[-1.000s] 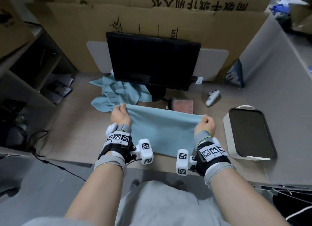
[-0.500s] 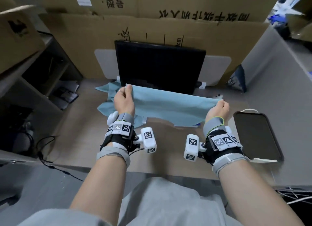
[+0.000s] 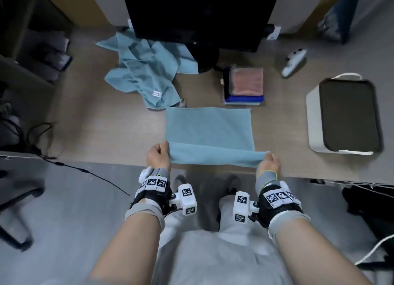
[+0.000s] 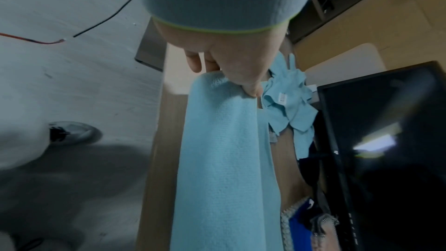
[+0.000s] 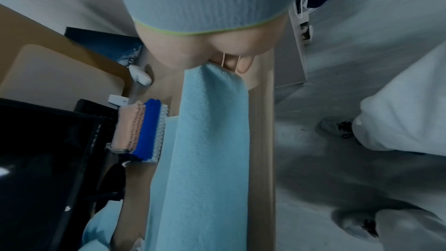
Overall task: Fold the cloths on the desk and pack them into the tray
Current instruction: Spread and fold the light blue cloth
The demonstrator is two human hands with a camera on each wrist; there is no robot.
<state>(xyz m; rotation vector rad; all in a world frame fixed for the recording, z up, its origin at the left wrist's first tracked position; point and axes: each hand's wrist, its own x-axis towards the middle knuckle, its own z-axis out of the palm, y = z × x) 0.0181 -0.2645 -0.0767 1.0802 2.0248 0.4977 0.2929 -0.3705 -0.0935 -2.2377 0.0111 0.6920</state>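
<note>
From the head view the whole layout is plain: a light blue cloth (image 3: 209, 131) lies flat on the desk (image 3: 102, 131) near its near edge, with its near portion lifted and stretched taut between the two hands. The left hand (image 3: 158, 158) pinches the near left corner and the right hand (image 3: 269, 162) pinches the near right corner, both with fingers curled round the fabric. The tray (image 3: 313, 122), pale-walled with a dark inside, sits well to the right of the cloth and holds nothing. Farther back a crumpled blue cloth (image 3: 145, 71) lies to the left, and a small stack of folded cloths (image 3: 245, 84), pink on top with dark blue beneath, lies just beyond the flat cloth's far right corner, under the monitor (image 3: 196, 14). A white controller (image 3: 293, 61) rests farther right. The left wrist view adds the thumb pressed against the folded edge of the cloth and a white label on the crumpled cloth. The right wrist view adds the side of the stack, showing a fringed white layer under the blue one. The cloth's weave looks fine and even, and its flat part is free of wrinkles.
</note>
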